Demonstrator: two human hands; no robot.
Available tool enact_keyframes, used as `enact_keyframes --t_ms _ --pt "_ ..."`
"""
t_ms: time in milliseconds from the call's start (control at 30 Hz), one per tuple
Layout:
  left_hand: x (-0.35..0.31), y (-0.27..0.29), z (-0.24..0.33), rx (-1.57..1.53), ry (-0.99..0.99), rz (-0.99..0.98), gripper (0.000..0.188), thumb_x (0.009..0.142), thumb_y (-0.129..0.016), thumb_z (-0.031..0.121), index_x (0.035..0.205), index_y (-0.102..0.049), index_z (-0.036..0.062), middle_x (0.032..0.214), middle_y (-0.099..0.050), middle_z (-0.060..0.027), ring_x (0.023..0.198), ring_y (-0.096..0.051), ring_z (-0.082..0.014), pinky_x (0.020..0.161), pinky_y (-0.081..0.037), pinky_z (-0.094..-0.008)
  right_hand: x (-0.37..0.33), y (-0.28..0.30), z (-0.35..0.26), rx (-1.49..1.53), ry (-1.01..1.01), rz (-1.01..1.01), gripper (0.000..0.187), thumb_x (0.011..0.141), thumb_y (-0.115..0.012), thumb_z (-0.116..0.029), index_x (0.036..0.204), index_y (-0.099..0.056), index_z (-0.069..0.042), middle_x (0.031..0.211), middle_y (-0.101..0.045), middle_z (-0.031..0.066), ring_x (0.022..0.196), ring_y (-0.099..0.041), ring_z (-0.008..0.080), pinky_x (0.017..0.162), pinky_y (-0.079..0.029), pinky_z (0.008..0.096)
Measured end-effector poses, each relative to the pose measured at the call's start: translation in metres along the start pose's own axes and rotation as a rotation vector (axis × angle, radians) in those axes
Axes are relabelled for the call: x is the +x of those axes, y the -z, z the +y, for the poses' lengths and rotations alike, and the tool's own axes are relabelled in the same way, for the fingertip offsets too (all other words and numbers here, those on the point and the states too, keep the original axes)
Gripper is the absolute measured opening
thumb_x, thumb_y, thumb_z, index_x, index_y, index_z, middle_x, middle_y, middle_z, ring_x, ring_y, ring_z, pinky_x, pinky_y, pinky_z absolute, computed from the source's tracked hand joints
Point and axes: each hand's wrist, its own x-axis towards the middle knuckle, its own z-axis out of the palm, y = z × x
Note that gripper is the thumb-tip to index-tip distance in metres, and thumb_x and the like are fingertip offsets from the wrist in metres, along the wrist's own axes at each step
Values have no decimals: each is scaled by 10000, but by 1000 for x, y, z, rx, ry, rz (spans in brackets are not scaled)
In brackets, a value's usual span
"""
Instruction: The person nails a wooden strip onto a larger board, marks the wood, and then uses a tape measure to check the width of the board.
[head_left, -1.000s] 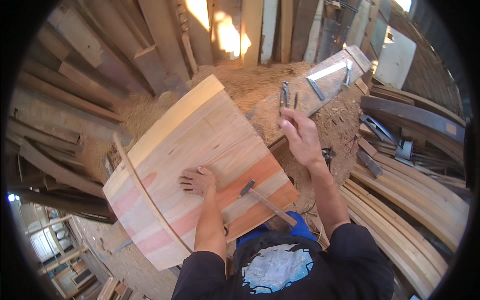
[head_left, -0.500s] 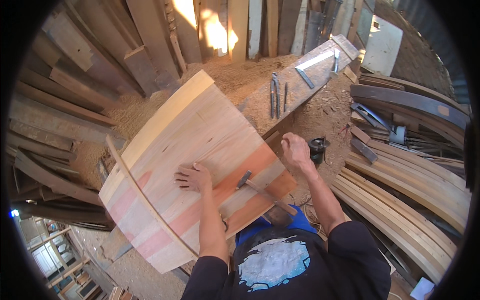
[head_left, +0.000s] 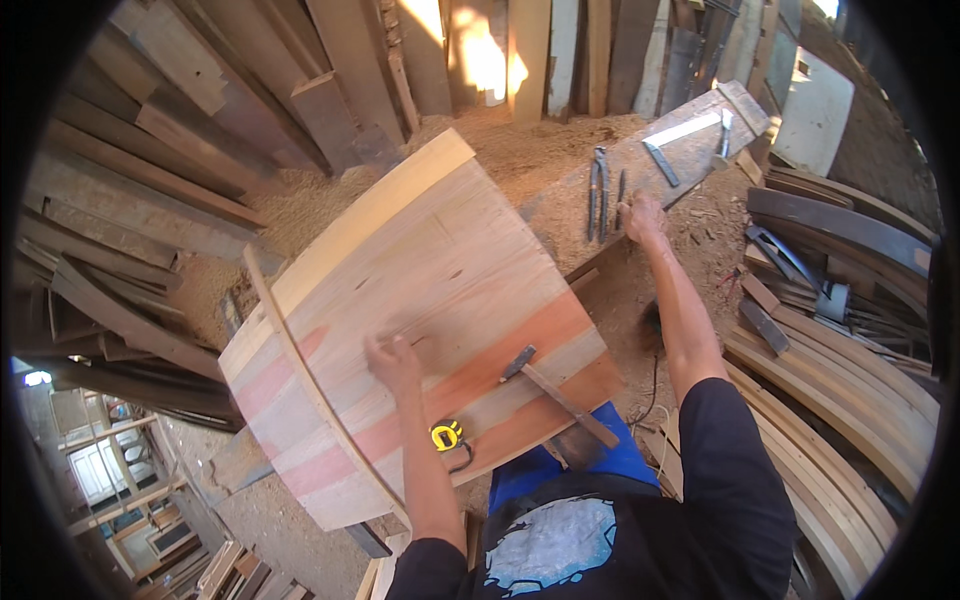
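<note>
note the striped plank panel [head_left: 440,290], slantwise in front; then the sawdust-strewn bench board [head_left: 640,170] beyond, and the bowed batten [head_left: 302,372] across the panel's left part. next, a hammer [head_left: 563,400] with handle past the near edge: apt to drop if jolted. left hand [head_left: 393,360] blurred, half curled at the panel; right hand [head_left: 643,215] mostly closed at the board's near edge; grip of either too unclear to tell. smaller, a yellow tape measure [head_left: 446,435], liable to be swept off by the left forearm [head_left: 430,485]; last, a dark pencil-like tool [head_left: 622,184], easily rolled away by a clumsy touch.
</note>
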Motion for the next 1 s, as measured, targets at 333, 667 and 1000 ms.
enact_keyframes --t_ms 333,667,1000 --pt "-56 119 -247 481 415 85 592 929 -689 335 1370 -520 -22 1356 -529 -305 1250 -508 -471 1063 -431 -561 -16 -50 -25 -64 111 -125 421 873 -594 -185 1224 -619 47 1130 -677 337 1082 -658 488 920 -526 556" --pt "-44 113 -253 -201 360 189 371 871 -706 168 1097 -522 -61 962 -627 -180 873 -630 -302 806 -528 -396 -179 10 -46 415 356 -52 218 903 -583 -115 1076 -529 7 987 -675 293 964 -660 480 837 -496 538" --pt "-10 133 -96 -1144 141 -76 254 953 -714 88 1127 -549 2 809 -573 10 626 -510 -70 572 -461 -239 -362 -44 -35 -25 446 -413 456 846 -721 -225 1234 -569 -39 1148 -605 223 1082 -608 427 914 -511 495"
